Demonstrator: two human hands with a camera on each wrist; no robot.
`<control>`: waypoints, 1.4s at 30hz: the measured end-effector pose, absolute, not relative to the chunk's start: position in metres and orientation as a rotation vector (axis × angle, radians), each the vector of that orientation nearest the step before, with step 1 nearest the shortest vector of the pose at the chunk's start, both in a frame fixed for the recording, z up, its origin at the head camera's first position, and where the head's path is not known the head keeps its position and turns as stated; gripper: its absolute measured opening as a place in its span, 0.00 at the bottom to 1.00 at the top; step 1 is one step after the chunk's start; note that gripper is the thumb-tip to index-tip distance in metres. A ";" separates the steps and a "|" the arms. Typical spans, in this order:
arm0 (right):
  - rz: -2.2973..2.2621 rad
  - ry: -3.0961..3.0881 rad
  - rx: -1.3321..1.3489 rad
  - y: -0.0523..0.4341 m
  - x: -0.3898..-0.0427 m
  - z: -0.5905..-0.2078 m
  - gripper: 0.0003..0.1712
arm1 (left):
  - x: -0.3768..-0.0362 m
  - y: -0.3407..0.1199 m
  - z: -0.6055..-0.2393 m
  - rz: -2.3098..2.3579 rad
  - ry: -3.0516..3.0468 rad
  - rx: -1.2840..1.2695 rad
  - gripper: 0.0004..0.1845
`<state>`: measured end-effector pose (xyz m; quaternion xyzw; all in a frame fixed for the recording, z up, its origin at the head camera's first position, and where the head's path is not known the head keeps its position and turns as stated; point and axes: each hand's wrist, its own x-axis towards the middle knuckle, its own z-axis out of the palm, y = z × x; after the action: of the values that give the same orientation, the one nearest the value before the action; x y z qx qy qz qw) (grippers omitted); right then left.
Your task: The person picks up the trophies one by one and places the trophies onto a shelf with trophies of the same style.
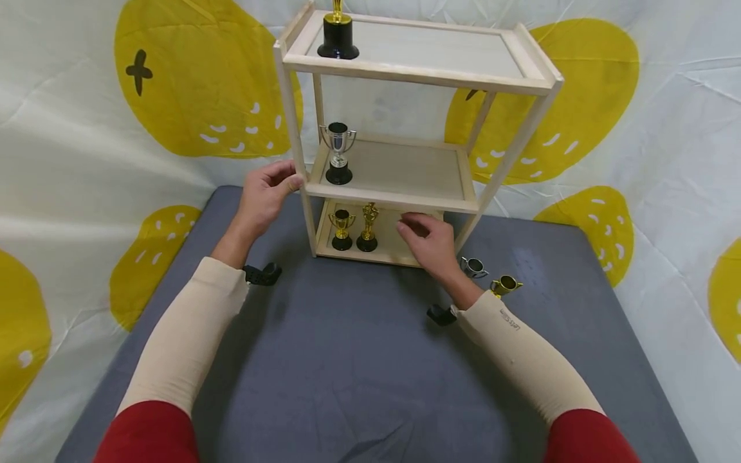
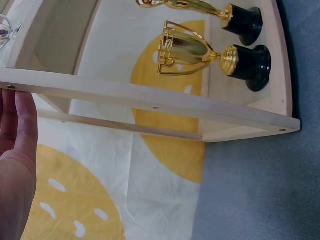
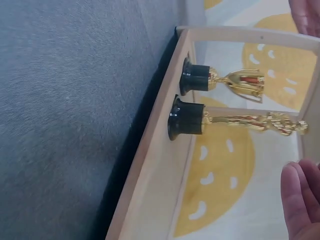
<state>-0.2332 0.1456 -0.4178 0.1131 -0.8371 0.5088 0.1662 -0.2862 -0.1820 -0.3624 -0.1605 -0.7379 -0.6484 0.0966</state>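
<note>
A light wooden three-tier shelf (image 1: 393, 198) stands on the grey cloth. My left hand (image 1: 263, 196) grips its left front post at middle-tier height, the thumb towards the front. On the bottom tier, a gold cup trophy (image 1: 342, 222) and a gold figure trophy (image 1: 368, 225) stand upright side by side at the left. My right hand (image 1: 431, 244) hovers before that tier, right of the figure, fingers loosely bent around nothing. The right wrist view shows its fingertips (image 3: 292, 187) apart from the figure. A silver cup trophy (image 1: 338, 145) occupies the middle tier's left end.
A black-based trophy (image 1: 338, 38) stands on the top tier at left, its upper part cut off. Right of the shelf, another silver cup (image 1: 474, 267) and gold cup (image 1: 506, 284) are partly behind my right forearm. Patterned white fabric (image 1: 666, 148) hangs behind.
</note>
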 end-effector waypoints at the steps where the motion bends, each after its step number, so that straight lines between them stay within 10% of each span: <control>1: 1.458 -2.385 0.322 0.148 -0.229 -0.416 0.15 | -0.287 -0.182 -0.363 -1.923 -2.184 -0.477 0.20; 28: 1.357 -2.299 0.458 0.256 -0.162 -0.413 0.15 | -0.286 -0.182 -0.364 -1.908 -2.153 -0.498 0.18; 42: 1.122 -2.590 0.091 0.334 -0.145 -0.420 0.23 | -0.287 -0.182 -0.363 -1.891 -2.163 -0.498 0.22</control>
<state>-0.1452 0.3342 -0.4199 0.0318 -0.9056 0.3923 0.1582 -0.2868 -0.1816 -0.3635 -0.1697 -0.7372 -0.6443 0.1126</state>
